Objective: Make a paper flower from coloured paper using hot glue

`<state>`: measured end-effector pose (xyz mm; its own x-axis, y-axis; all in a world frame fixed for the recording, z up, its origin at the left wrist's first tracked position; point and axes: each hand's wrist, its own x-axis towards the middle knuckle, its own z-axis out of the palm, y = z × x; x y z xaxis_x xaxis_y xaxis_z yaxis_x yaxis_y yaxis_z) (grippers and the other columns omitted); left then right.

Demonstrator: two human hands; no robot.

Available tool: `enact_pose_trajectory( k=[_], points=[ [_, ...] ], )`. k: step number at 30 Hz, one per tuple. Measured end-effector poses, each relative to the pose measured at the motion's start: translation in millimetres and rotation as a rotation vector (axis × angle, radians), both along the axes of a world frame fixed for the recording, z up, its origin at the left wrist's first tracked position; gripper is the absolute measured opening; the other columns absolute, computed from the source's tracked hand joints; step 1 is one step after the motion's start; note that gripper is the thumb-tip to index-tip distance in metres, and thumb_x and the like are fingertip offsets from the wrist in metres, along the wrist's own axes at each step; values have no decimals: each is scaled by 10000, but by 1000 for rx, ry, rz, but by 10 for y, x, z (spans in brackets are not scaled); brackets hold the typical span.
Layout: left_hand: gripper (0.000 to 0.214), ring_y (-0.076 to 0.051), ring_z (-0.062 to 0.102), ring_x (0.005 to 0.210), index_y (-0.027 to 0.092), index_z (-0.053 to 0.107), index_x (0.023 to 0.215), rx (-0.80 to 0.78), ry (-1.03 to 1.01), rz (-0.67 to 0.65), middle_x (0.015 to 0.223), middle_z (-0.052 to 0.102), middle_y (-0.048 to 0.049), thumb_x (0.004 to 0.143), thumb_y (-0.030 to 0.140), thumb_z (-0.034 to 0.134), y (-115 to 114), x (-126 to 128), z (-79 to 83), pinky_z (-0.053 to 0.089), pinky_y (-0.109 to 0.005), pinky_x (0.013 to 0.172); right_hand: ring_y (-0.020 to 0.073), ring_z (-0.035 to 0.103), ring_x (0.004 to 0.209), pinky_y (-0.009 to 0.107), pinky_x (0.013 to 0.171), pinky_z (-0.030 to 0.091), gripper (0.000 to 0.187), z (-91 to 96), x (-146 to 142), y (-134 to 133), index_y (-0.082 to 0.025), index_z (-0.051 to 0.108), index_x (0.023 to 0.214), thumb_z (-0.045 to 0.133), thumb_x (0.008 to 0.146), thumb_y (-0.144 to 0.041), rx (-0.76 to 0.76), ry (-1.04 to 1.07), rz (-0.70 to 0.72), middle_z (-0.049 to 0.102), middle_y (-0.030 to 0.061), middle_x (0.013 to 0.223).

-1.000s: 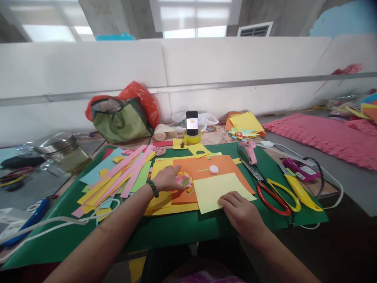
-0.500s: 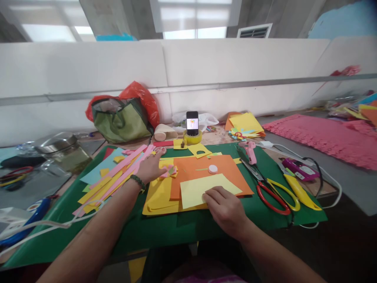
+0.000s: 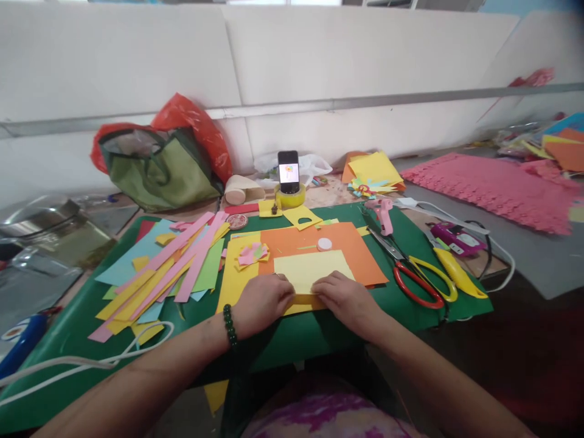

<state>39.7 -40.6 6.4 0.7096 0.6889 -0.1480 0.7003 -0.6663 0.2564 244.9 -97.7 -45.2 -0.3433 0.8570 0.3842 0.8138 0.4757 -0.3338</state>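
A pale yellow sheet of paper (image 3: 314, 267) lies on a larger orange sheet (image 3: 365, 258), which rests on yellow paper (image 3: 230, 274). My left hand (image 3: 269, 299) has its fingers closed on the pale sheet's near left edge. At the near right edge, the fingers of my right hand (image 3: 344, 299) are curled on the same sheet. The near edge between them looks lifted or folded. Just beyond it sits a small white disc (image 3: 324, 244). Beside my left hand is a pink and yellow paper flower (image 3: 252, 254).
Paper strips (image 3: 182, 267) spread across the green mat (image 3: 314, 347) at left. On the right are red-handled scissors (image 3: 417, 285), a yellow cutter (image 3: 458, 274) and a pink glue gun (image 3: 384, 216). A phone (image 3: 288, 170) leans upright behind, near a green bag (image 3: 168, 170).
My left hand has come back from the far left of the mat to the pale yellow sheet. My right hand stays at its near edge. The view has tilted down.
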Motion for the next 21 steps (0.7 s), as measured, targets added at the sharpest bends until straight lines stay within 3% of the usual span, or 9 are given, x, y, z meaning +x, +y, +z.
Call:
enact_pose_trajectory(
  k=[5, 10, 15, 21],
  points=[
    [248, -188, 628, 760, 185, 726, 780, -143, -90, 108, 868, 708, -54, 853, 313, 527, 188, -29, 56, 425, -278, 666, 173, 648, 833, 296, 743, 521, 163, 49, 404, 32, -214, 710, 870, 560, 881, -278, -289, 385, -85, 726, 34, 887],
    [273, -158, 592, 686, 177, 653, 644, -247, -161, 147, 749, 664, -32, 808, 368, 551, 293, -56, 0, 403, -257, 623, 133, 529, 528, 258, 507, 427, 350, 121, 523, 59, -170, 711, 773, 570, 809, -489, -558, 635, -239, 645, 11, 636],
    [286, -137, 555, 627, 178, 585, 591, -252, -175, 169, 693, 629, -15, 796, 372, 545, 298, -75, -34, 378, -252, 581, 116, 485, 540, 241, 487, 373, 323, 111, 459, 62, -172, 684, 712, 588, 781, -473, -543, 628, -286, 652, 21, 684],
    [293, -144, 535, 639, 180, 530, 555, -193, -187, 185, 717, 603, -25, 798, 343, 530, 249, -86, -68, 380, -281, 603, 146, 548, 662, 267, 583, 414, 233, 4, 461, 65, -188, 619, 621, 624, 772, -366, -336, 509, -327, 615, 29, 739]
  ],
)
